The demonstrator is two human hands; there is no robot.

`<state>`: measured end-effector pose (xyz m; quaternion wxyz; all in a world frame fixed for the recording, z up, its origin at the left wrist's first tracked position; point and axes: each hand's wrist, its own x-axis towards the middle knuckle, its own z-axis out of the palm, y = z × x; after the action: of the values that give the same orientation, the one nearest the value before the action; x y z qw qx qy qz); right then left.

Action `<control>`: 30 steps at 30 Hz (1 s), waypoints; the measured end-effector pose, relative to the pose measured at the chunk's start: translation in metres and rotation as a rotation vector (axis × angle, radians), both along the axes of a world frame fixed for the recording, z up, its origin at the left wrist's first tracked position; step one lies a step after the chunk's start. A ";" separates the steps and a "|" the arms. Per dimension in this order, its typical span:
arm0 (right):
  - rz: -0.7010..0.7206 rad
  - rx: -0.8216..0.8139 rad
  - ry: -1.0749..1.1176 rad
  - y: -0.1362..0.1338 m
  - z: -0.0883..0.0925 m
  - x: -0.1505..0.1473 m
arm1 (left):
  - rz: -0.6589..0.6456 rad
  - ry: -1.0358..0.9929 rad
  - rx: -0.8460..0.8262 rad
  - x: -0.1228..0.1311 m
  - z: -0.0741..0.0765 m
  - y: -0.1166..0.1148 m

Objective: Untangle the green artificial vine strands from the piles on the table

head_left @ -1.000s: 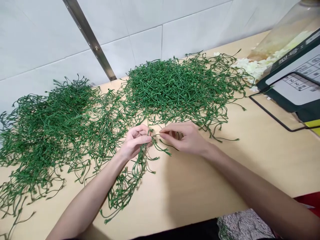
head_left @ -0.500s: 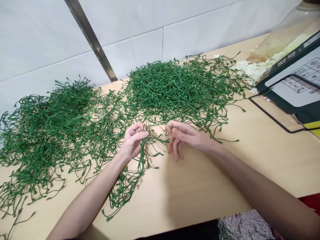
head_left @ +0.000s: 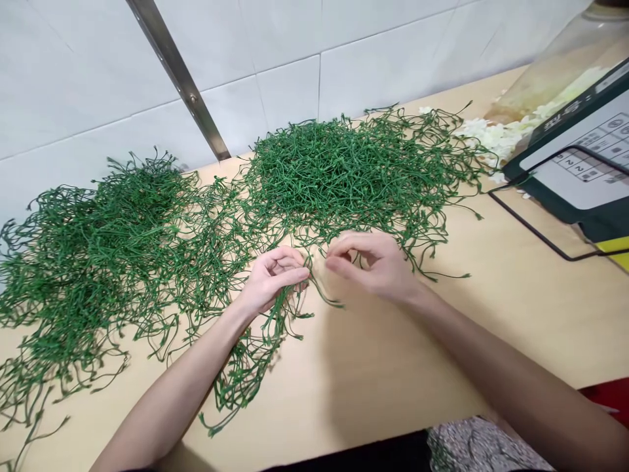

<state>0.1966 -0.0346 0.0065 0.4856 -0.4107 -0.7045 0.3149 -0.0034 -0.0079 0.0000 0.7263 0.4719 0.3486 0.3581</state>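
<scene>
My left hand (head_left: 271, 278) is closed around a bunch of green plastic stems (head_left: 250, 367) that trails down toward me over the wooden table (head_left: 393, 380). My right hand (head_left: 369, 264) sits just to its right, thumb and forefinger pinched on one thin green stem (head_left: 322, 288) that runs into the bunch. A big heap of the same green stems (head_left: 354, 174) lies behind both hands. A second heap (head_left: 103, 242) spreads over the left of the table.
White artificial petals (head_left: 496, 137) spill from a clear bag (head_left: 555, 72) at the far right. A dark stand holding a printed card (head_left: 580, 164) is beside them. A white tiled wall with a metal strip (head_left: 181, 82) backs the table. Patterned fabric (head_left: 476, 446) shows at the near edge.
My right hand opened and spread its fingers half a second ago, then closed again into a pinch on a stem beside the left hand. The left hand kept its bunch.
</scene>
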 end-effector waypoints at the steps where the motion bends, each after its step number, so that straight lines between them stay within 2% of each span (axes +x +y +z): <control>1: 0.077 -0.019 -0.021 -0.001 0.000 -0.003 | -0.003 0.002 0.008 0.000 -0.001 0.000; 5: 0.248 -0.112 -0.041 -0.004 -0.002 -0.010 | -0.012 0.020 0.040 0.000 -0.002 0.001; 10: 0.250 -0.253 0.029 -0.003 -0.004 -0.006 | -0.020 0.042 0.051 0.000 0.000 0.001; 15: 0.168 -0.070 0.064 -0.002 -0.004 -0.004 | 0.001 0.079 0.079 0.002 0.001 0.000; 18: 0.186 -0.063 0.066 -0.001 -0.004 -0.004 | 0.003 0.188 0.108 0.000 -0.003 0.000; 21: 0.215 -0.129 0.067 0.000 -0.004 -0.004 | -0.003 0.230 0.154 -0.002 -0.006 0.000; 25: 0.244 -0.293 0.100 -0.002 -0.003 -0.005 | 0.003 0.159 0.212 -0.002 -0.006 0.000; 30: 0.290 -0.515 0.210 -0.001 -0.003 -0.005 | -0.013 0.207 0.164 -0.002 -0.004 -0.002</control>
<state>0.1921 -0.0354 0.0035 0.3855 -0.3808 -0.5988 0.5898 -0.0052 -0.0102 -0.0037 0.6475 0.5665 0.3883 0.3301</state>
